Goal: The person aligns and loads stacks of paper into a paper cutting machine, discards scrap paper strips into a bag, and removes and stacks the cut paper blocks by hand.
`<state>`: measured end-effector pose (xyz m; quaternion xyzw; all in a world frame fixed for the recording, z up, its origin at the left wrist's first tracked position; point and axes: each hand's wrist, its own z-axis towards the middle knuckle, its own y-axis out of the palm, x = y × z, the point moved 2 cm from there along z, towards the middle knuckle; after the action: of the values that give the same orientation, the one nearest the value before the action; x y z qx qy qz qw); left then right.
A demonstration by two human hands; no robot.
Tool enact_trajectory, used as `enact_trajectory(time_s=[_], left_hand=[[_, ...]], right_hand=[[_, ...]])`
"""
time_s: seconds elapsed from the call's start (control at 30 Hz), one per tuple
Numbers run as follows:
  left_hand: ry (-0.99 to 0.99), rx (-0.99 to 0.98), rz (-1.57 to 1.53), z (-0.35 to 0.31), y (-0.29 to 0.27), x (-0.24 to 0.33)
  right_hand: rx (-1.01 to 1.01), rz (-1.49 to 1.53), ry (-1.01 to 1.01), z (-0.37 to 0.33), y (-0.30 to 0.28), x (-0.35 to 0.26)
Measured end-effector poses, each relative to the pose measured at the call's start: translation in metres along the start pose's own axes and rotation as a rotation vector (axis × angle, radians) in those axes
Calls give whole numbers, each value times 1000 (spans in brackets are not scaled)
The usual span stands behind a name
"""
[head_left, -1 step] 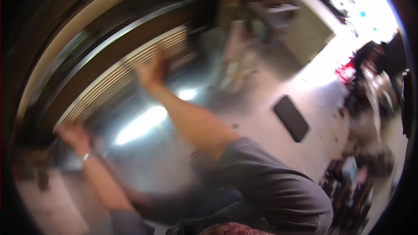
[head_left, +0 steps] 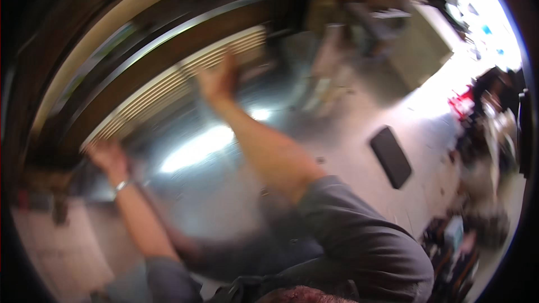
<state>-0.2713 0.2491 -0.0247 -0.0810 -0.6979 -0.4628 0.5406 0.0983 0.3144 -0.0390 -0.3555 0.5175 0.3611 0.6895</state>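
Note:
A long pale ribbed panel [head_left: 151, 96] runs diagonally along the back of a shiny metal worktop [head_left: 208, 191]. My right hand [head_left: 218, 81] grips its near edge toward the right end, thumb raised and apart from the fingers. At the panel's left end, my left hand [head_left: 109, 157] closes on the corner; a metal band circles that wrist. Both hands are blurred, and the fingertips are partly hidden against the panel. Bare forearms reach forward from grey sleeves.
A dark, flat, phone-like slab [head_left: 391, 157] lies right of my right arm. Behind the panel runs a dark machine frame with a bright metal rail [head_left: 168, 39]. A greenish-grey box [head_left: 418, 50] stands at the back right. Blurred clutter [head_left: 483, 118] lines the right edge.
The whole scene has shifted slightly to the right in the view. Both hands keep their places on the ribbed panel.

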Motion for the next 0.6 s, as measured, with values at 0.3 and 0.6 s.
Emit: enact_trajectory(time_s=[0.3, 0.6], left_hand=[[75, -66, 141, -4, 13, -5], [-126, -139, -30, -114, 146, -92]], right_hand=[[81, 291, -70, 9, 6, -14], [119, 239, -105, 10, 4, -11]])
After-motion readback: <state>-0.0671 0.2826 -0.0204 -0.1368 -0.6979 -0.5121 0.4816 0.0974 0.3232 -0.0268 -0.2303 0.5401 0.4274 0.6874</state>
